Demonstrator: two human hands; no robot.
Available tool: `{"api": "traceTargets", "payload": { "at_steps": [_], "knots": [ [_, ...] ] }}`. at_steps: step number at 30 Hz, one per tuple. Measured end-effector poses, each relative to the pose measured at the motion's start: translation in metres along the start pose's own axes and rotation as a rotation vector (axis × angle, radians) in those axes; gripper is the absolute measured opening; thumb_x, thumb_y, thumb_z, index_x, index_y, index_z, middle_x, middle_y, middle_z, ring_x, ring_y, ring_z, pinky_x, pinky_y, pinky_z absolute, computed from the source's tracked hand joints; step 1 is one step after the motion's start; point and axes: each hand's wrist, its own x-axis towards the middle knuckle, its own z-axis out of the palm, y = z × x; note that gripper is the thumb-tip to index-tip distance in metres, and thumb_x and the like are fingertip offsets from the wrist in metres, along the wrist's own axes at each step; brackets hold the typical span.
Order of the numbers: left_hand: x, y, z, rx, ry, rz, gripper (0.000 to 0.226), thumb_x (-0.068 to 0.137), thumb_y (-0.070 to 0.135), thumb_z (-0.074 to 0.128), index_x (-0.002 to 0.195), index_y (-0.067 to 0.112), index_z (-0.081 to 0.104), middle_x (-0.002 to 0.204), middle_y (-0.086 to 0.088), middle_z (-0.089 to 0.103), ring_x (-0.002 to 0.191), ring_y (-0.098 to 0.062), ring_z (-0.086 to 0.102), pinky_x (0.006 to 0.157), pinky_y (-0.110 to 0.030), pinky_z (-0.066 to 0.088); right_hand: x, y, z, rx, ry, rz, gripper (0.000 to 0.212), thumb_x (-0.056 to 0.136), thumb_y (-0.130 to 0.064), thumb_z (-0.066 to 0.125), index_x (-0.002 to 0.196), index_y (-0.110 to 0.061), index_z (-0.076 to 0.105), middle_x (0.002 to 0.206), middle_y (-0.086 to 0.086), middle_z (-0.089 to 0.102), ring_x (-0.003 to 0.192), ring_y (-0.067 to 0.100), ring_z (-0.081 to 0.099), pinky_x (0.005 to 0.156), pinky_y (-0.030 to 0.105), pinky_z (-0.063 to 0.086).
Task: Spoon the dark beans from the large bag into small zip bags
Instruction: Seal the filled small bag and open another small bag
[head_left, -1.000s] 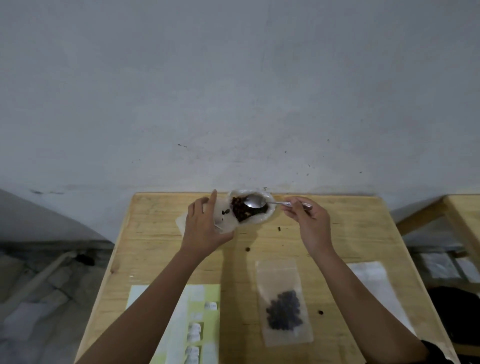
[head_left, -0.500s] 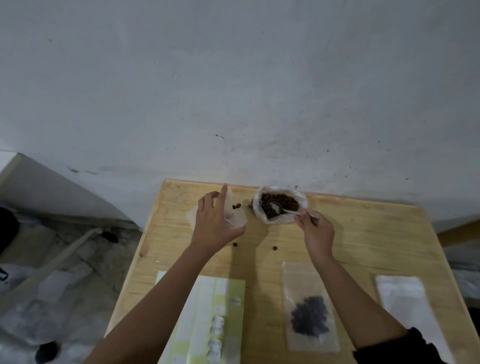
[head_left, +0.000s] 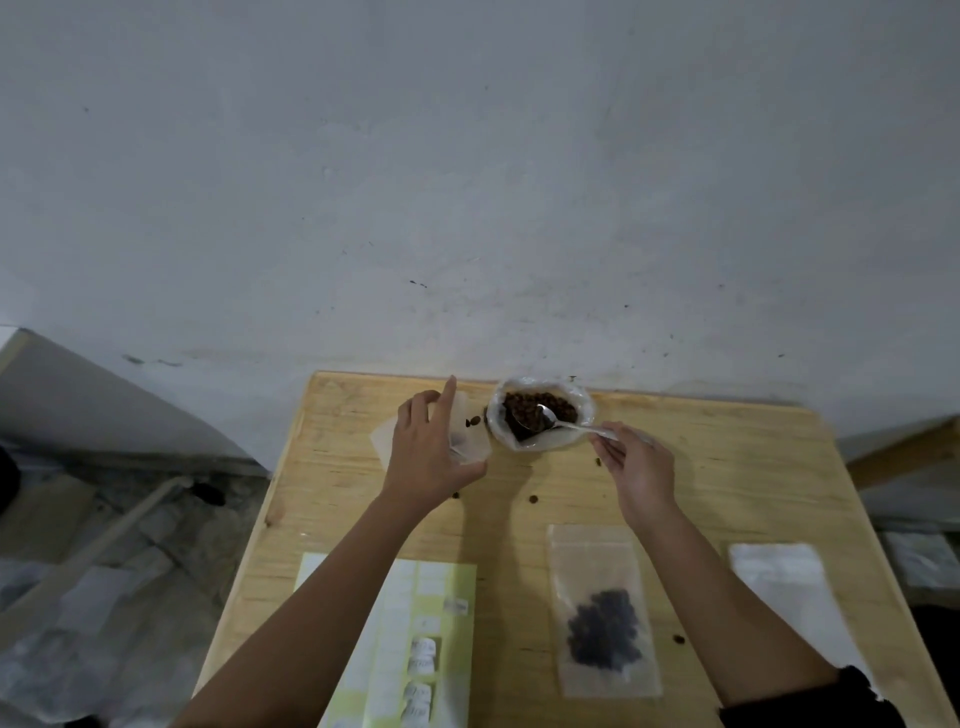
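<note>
The large clear bag (head_left: 540, 441) of dark beans (head_left: 524, 408) stands open at the table's far edge. My right hand (head_left: 636, 465) pinches the handle of a metal spoon (head_left: 558, 421), whose bowl lies over the beans inside the bag. To the left, my left hand (head_left: 428, 452) holds a small clear zip bag (head_left: 467, 434) upright, with a few beans inside. A filled small zip bag (head_left: 602, 613) lies flat near the front, between my forearms.
The wooden table (head_left: 727, 467) stands against a grey wall. A yellow-green label sheet (head_left: 410, 639) lies front left, and a stack of blank bags (head_left: 789, 592) front right. Loose beans (head_left: 533, 499) dot the tabletop. Rubble covers the floor to the left.
The spoon has left the small bag and gone back into the large bag. The camera view shifted, so the table sits further right and lower in view.
</note>
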Motion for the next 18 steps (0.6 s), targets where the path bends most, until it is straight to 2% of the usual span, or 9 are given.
{"api": "traceTargets", "payload": {
  "at_steps": [3,6,8,11,14,18],
  "knots": [
    [0.003,0.015,0.009,0.026,-0.021,0.009,0.107,0.062,0.042,0.077,0.148,0.014,0.019,0.133,-0.013,0.036,0.122,-0.029,0.030,0.103,-0.035,0.028,-0.012,-0.022,-0.010,0.021,-0.066,-0.045,0.009,0.090,0.004,0.053,0.084,0.004,0.060,0.071,0.012,0.065,0.060,0.016,0.067,0.061,0.019,0.058],
    [0.004,0.036,0.017,0.042,-0.048,0.017,0.108,0.060,0.048,0.073,0.147,0.012,0.021,0.132,-0.015,0.037,0.122,-0.033,0.032,0.103,-0.038,0.029,-0.022,-0.041,-0.023,-0.044,-0.151,-0.122,0.015,0.090,0.003,0.053,0.079,0.003,0.063,0.064,0.004,0.069,0.058,0.016,0.067,0.061,0.019,0.057],
    [0.004,0.051,0.025,0.031,-0.042,0.050,0.106,0.058,0.050,0.068,0.146,0.010,0.024,0.129,-0.016,0.039,0.121,-0.035,0.034,0.101,-0.039,0.031,-0.028,-0.051,-0.030,-0.124,-0.215,-0.175,0.018,0.090,0.001,0.054,0.077,0.000,0.066,0.065,0.004,0.070,0.060,0.017,0.068,0.061,0.019,0.057],
    [0.003,0.070,0.035,0.017,-0.082,0.098,0.105,0.062,0.043,0.076,0.146,0.013,0.022,0.132,-0.013,0.036,0.122,-0.033,0.031,0.101,-0.037,0.028,-0.035,-0.059,-0.040,-0.290,-0.283,-0.284,0.017,0.091,-0.001,0.053,0.081,-0.001,0.067,0.076,0.013,0.067,0.069,0.022,0.066,0.065,0.018,0.056],
    [0.003,0.080,0.042,0.000,-0.085,0.131,0.100,0.063,0.040,0.077,0.145,0.015,0.025,0.133,-0.012,0.036,0.123,-0.032,0.030,0.103,-0.037,0.028,-0.036,-0.063,-0.050,-0.329,-0.275,-0.362,0.017,0.092,-0.002,0.053,0.084,-0.002,0.068,0.081,0.015,0.067,0.075,0.026,0.065,0.065,0.017,0.055],
    [0.000,0.077,0.039,-0.001,-0.070,0.115,0.100,0.065,0.041,0.076,0.146,0.017,0.022,0.134,-0.010,0.035,0.124,-0.028,0.028,0.105,-0.036,0.027,-0.032,-0.066,-0.059,-0.243,-0.192,-0.338,0.016,0.091,-0.003,0.056,0.081,-0.004,0.069,0.080,0.015,0.066,0.071,0.022,0.066,0.063,0.017,0.055]
  ]
}}
